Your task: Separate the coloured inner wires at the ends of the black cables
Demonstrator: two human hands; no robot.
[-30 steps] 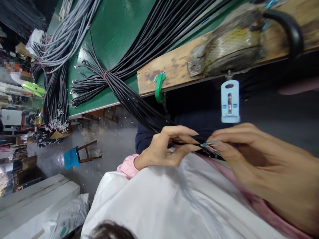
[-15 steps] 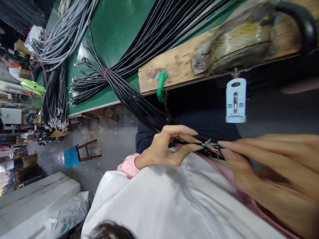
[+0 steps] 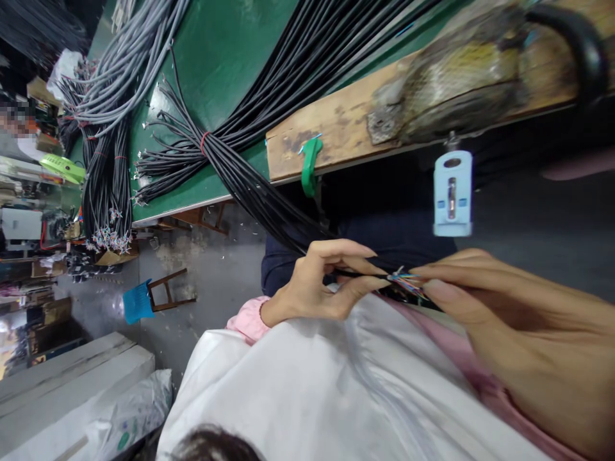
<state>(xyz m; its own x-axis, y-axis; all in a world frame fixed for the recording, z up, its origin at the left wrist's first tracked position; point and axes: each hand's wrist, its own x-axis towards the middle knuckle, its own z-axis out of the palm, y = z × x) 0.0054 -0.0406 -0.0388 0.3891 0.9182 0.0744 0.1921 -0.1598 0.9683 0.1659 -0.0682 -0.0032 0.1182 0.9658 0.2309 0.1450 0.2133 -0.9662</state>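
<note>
My left hand [image 3: 312, 285] is closed in a pinch on a thin black cable [image 3: 358, 274], just behind its stripped end. Fine coloured wires [image 3: 407, 280] fan out of that end. My right hand [image 3: 509, 333], large and close to the camera, has its fingertips pressed together on those wires. The cable belongs to a bundle of black cables [image 3: 259, 186], tied with a red band, that runs down off the green table [image 3: 216, 57] toward my lap. A white garment [image 3: 336, 390] with a pink cuff covers my arms.
A worn wooden board [image 3: 336, 128] lies on the table edge with a green clip [image 3: 308, 166] and a hanging pale blue tag [image 3: 452, 193]. Grey cables [image 3: 129, 70] and more black bundles [image 3: 108, 186] lie at the left. A small stool [image 3: 154, 296] stands on the floor.
My right hand drew back to the right off the coloured wires, then came back and closed its fingertips on them again. My left hand kept its pinch on the cable.
</note>
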